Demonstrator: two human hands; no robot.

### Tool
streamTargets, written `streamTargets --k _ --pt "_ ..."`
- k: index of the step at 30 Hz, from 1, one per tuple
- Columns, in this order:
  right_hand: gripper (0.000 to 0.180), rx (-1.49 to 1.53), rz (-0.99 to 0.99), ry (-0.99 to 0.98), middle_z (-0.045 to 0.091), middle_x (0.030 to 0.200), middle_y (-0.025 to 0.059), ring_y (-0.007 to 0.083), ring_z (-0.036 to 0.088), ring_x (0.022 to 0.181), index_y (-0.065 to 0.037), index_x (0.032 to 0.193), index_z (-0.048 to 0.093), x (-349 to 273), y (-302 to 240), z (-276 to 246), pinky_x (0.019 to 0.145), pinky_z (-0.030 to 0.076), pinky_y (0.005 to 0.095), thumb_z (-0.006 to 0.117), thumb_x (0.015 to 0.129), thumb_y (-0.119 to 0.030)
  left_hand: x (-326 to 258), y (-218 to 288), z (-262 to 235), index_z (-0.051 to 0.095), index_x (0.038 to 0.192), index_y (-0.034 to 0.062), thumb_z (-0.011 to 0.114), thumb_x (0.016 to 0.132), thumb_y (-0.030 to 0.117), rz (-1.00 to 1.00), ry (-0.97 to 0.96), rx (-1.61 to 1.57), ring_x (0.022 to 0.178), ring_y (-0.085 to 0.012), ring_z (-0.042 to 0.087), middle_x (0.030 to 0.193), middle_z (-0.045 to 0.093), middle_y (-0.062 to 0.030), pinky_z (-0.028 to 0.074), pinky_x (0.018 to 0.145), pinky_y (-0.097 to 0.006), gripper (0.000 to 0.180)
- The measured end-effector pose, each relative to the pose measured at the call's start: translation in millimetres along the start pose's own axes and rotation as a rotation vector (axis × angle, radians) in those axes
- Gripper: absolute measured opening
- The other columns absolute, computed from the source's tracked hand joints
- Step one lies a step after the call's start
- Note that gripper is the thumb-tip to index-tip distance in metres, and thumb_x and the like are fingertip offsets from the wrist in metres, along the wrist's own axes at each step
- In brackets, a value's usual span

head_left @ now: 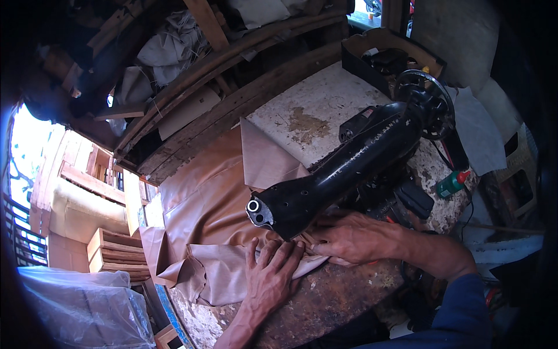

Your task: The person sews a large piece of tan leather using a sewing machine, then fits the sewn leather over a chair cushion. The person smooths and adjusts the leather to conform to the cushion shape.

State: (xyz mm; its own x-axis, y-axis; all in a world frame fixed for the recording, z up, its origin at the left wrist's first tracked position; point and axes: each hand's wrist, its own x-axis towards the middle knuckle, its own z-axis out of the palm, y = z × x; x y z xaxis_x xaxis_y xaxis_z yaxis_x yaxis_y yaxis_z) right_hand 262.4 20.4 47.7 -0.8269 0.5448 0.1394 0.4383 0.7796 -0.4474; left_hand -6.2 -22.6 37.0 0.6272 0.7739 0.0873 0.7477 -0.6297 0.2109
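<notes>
A black sewing machine (354, 152) stretches across the worktable, its head end toward me and its handwheel (444, 104) at the far right. Brown leatherette (212, 174) lies bunched to the left of the machine and runs under its head. The pale, matte underside (218, 270) shows where the near edge is folded over. My left hand (270, 276) rests flat on this fold, fingers apart, just in front of the machine head. Close to the needle area, my right hand (351, 237) has its fingers curled and pinched on the leatherette's edge. The machine head hides the needle and presser foot.
A green bottle with a red cap (452, 184) lies right of the machine, near a small black box (414, 199). An open cardboard box (389, 52) holding odds and ends stands at the back. Wooden boards (232, 67) border the table's far left; plastic-covered material (87, 308) sits lower left.
</notes>
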Motion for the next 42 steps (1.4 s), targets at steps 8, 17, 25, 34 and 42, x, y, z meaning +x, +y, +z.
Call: streamTargets --k 8,17,25,34,42 --pt "0.042 0.040 -0.014 0.003 0.057 0.142 0.0232 0.0403 0.056 0.139 -0.001 0.119 0.067 1.9 2.8 4.1 0.113 0.052 0.0507 0.080 0.085 -0.022 -2.4 -14.6 -2.2 0.063 0.150 0.0191 0.079 0.075 0.021 0.022 -0.044 0.010 0.141 -0.0286 0.054 0.147 0.062 -0.0057 0.028 0.125 -0.065 0.078" --pt "0.043 0.012 -0.033 0.055 0.059 0.135 0.0206 0.0410 0.060 0.131 -0.001 0.120 0.066 5.4 0.8 10.2 0.108 0.053 0.0505 0.081 0.086 -0.022 4.2 -15.8 -10.5 0.061 0.153 0.0193 0.079 0.076 0.019 0.035 -0.068 0.074 0.144 -0.0286 0.051 0.152 0.059 -0.0062 0.028 0.124 -0.068 0.079" --pt "0.051 -0.030 -0.032 -0.030 0.062 0.128 0.0190 0.0387 0.062 0.127 0.001 0.127 0.067 -1.5 -7.4 3.8 0.104 0.055 0.0481 0.081 0.089 -0.029 -5.9 4.7 -7.0 0.059 0.155 0.0197 0.081 0.083 0.040 -0.027 -0.087 -0.021 0.142 -0.0314 0.052 0.154 0.057 -0.0063 0.024 0.126 -0.069 0.079" --pt "0.041 0.007 -0.043 0.072 0.066 0.108 0.0118 0.0344 0.066 0.109 -0.006 0.119 0.074 -1.7 -4.8 6.0 0.094 0.058 0.0461 0.084 0.085 -0.026 -5.9 -2.1 -2.6 0.059 0.155 0.0208 0.082 0.083 0.042 -0.010 -0.081 -0.029 0.142 -0.0307 0.052 0.154 0.057 -0.0064 0.026 0.124 -0.070 0.078" --pt "0.045 0.020 -0.035 0.064 0.064 0.122 0.0121 0.0363 0.062 0.121 -0.007 0.122 0.069 0.6 2.8 11.0 0.105 0.052 0.0479 0.085 0.082 -0.021 -0.5 -15.5 -2.0 0.057 0.156 0.0237 0.081 0.084 0.041 0.004 -0.078 -0.017 0.144 -0.0313 0.050 0.152 0.057 -0.0074 0.027 0.124 -0.070 0.078"
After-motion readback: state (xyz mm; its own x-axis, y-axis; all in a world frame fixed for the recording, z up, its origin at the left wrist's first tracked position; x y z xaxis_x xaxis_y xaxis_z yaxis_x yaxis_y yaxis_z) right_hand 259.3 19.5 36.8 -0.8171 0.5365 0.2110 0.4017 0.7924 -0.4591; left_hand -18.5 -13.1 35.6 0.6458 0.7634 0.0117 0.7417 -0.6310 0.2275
